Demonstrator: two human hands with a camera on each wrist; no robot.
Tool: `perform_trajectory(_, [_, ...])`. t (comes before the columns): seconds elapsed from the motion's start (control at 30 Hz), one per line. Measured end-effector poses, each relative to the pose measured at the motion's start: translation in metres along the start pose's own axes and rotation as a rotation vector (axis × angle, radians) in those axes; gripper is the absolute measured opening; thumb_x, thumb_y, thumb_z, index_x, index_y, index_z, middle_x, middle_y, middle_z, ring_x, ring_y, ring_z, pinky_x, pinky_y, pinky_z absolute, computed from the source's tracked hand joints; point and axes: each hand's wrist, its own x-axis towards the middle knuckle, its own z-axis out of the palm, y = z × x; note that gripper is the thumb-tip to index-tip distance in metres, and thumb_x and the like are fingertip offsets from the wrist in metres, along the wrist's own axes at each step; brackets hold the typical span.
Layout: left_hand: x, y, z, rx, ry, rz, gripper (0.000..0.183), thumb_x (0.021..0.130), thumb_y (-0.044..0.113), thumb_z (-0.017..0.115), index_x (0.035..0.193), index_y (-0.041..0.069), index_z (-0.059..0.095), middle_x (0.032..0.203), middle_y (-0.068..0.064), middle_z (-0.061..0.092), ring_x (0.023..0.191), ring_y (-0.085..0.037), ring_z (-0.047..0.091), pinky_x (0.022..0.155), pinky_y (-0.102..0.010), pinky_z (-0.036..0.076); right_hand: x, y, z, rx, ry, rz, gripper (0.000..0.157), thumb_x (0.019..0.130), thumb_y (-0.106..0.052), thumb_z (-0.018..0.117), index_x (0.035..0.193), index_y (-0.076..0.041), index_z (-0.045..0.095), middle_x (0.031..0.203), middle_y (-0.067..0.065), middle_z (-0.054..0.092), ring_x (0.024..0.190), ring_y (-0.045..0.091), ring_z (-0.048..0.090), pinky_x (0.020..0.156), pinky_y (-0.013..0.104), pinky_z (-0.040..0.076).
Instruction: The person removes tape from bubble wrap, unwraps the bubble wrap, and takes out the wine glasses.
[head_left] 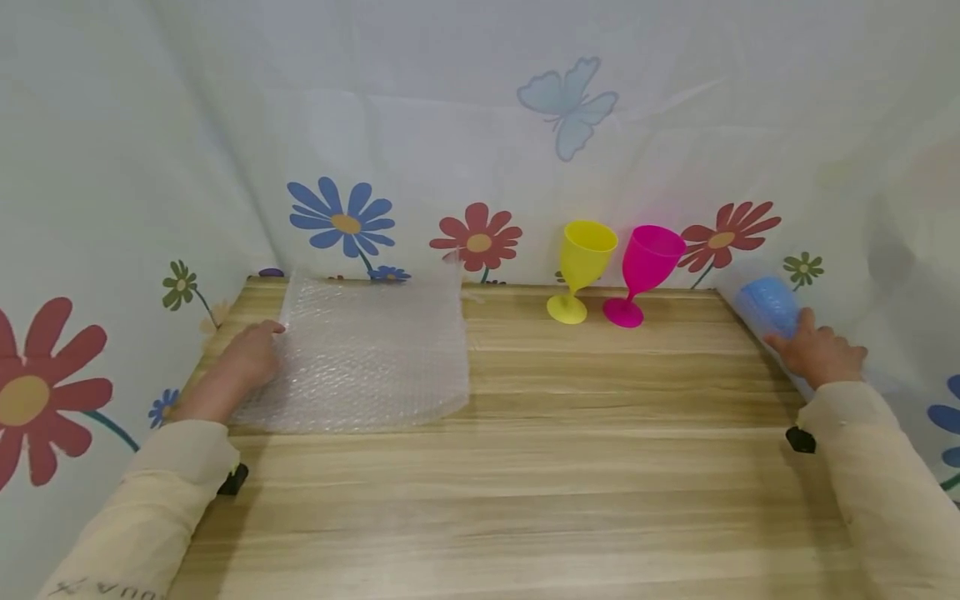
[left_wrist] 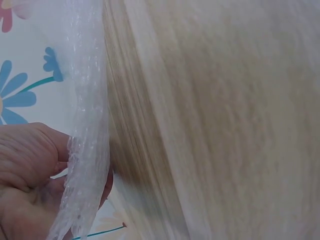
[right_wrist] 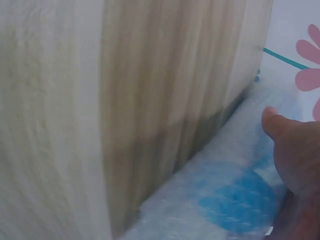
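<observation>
My left hand (head_left: 251,357) is at the left edge of a clear sheet of bubble wrap (head_left: 375,358) lying flat on the table. In the left wrist view, its thumb and fingers pinch the sheet's edge (left_wrist: 89,130). At the table's right edge my right hand (head_left: 823,354) grips a bubble-wrapped blue cup (head_left: 768,304). Its thumb shows in the right wrist view, while the other fingers are hidden there. The blue is blurred through the wrap. A yellow goblet (head_left: 585,254) and a pink goblet (head_left: 651,262) stand upright at the back, away from both hands.
The wood-grain table (head_left: 510,500) ends at a white flowered curtain (head_left: 420,133) behind and at both sides. The wrapped cup lies along the right edge against the curtain. A black clip-like piece sits at each side edge near my wrists.
</observation>
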Motion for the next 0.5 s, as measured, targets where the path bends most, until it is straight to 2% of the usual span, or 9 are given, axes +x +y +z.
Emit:
perform_trajectory(0.17, [0.000, -0.001, -0.001, 0.002, -0.007, 0.011, 0.053, 0.093, -0.006, 0.049, 0.142, -0.021, 0.035, 0.137, -0.048, 0.038, 0.130, -0.062, 0.036, 0.110, -0.065, 0.032, 0.001, 0.000, 0.010, -0.004, 0.100, -0.022, 0.077, 0.106, -0.043, 0.051, 0.146, 0.014, 0.018, 0.118, 0.055, 0.043, 0.104, 0.072, 0.046, 0.093, 0.086, 0.024])
perform_trajectory(0.33, [0.000, 0.000, 0.000, 0.001, -0.008, -0.006, 0.053, 0.094, -0.006, 0.049, 0.142, -0.019, 0.034, 0.138, -0.048, 0.036, 0.130, -0.062, 0.035, 0.111, -0.066, 0.031, -0.001, -0.004, 0.019, 0.007, 0.188, -0.035, 0.060, 0.106, -0.028, 0.052, 0.140, 0.014, 0.024, 0.112, 0.054, 0.046, 0.100, 0.072, 0.047, 0.088, 0.086, 0.027])
perform_trajectory(0.5, [-0.002, 0.001, 0.001, 0.007, -0.007, -0.026, 0.052, 0.094, -0.007, 0.045, 0.143, -0.018, 0.034, 0.140, -0.048, 0.035, 0.131, -0.062, 0.035, 0.111, -0.066, 0.030, -0.002, -0.012, 0.021, 0.005, 0.220, -0.078, 0.053, 0.104, -0.017, 0.049, 0.136, 0.018, 0.025, 0.110, 0.056, 0.045, 0.099, 0.075, 0.045, 0.082, 0.086, 0.028])
